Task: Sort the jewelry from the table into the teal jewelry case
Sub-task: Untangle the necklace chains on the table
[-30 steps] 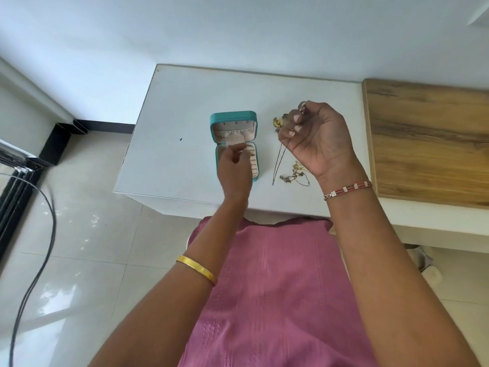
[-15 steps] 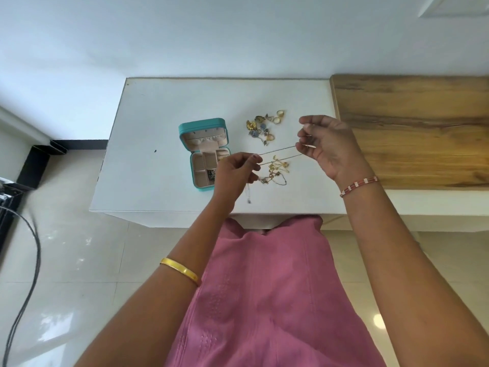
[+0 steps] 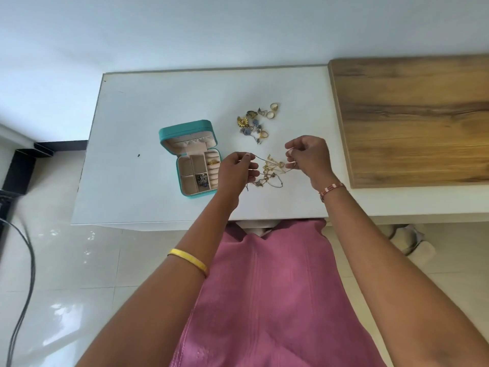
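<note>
Gold thin chain (image 3: 260,161) stretched between my hands, above the bench's near edge.

My left hand (image 3: 236,172) pinches one end, my right hand (image 3: 308,158) the other, so its long axis runs left-right over a tangle of gold necklaces (image 3: 270,173). Open teal jewelry case (image 3: 197,165) sits just left of my left hand, the nearer one; I judge the chain goes leftward.

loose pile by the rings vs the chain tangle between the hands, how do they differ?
The loose pile lies further back on the table, untouched; the chain tangle lies between the left hand and right hand, which pinch a thin chain. The loose pile is chunky gold and blue pieces; the chain tangle is thin strands. Both remain outside the teal case.
</note>
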`<state>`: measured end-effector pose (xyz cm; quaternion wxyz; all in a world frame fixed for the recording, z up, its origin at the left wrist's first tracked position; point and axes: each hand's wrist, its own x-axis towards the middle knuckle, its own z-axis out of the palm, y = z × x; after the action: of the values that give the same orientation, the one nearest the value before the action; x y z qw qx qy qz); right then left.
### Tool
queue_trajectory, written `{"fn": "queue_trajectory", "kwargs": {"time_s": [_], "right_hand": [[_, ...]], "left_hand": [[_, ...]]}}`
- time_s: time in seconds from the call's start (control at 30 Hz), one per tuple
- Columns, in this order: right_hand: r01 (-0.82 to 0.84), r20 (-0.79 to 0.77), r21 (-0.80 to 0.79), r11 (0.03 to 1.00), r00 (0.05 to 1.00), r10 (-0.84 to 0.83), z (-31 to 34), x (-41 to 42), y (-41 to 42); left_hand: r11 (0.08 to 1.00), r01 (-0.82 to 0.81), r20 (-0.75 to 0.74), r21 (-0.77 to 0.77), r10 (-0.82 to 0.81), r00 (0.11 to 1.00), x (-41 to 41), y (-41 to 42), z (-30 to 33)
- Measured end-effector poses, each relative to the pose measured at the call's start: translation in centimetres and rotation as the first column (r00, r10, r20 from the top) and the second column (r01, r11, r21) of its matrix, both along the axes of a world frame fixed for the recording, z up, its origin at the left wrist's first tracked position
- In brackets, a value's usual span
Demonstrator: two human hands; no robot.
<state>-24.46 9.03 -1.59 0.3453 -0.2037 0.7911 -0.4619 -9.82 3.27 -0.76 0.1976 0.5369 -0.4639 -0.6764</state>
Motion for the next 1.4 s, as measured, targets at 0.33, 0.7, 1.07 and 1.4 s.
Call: {"fn": "queue_trajectory", "kwargs": {"time_s": [0.33,0.7,1.07,1.4], "right_hand": [[-0.031,-0.371,0.245,0.969,0.92,0.124,-2.5,-0.1,0.8],[-0.238,-0.286,0.277,0.931,0.904,0.316,-3.4,4.6,-1.6],[-0.118,-0.45,0.206,0.971,0.87,0.201,-2.9,6.1,-2.3],[-0.382,-0.39,0.39,0.838,0.756,0.526,-3.5,8.5,-1.5]], "left_hand": [[0.961,0.173,0.313,-0.217,-0.099,0.944,-0.3,0.0,-3.1],[0.929,0.204,0.452,-0.31,-0.045,0.891,2.5,-1.9,-3.8],[0.953,0.145,0.392,-0.267,-0.03,0.92,4.0,-3.2,-4.3],[0.954,0.113,0.379,-0.279,0.001,0.925,3.9,-2.8,-4.2]]}}
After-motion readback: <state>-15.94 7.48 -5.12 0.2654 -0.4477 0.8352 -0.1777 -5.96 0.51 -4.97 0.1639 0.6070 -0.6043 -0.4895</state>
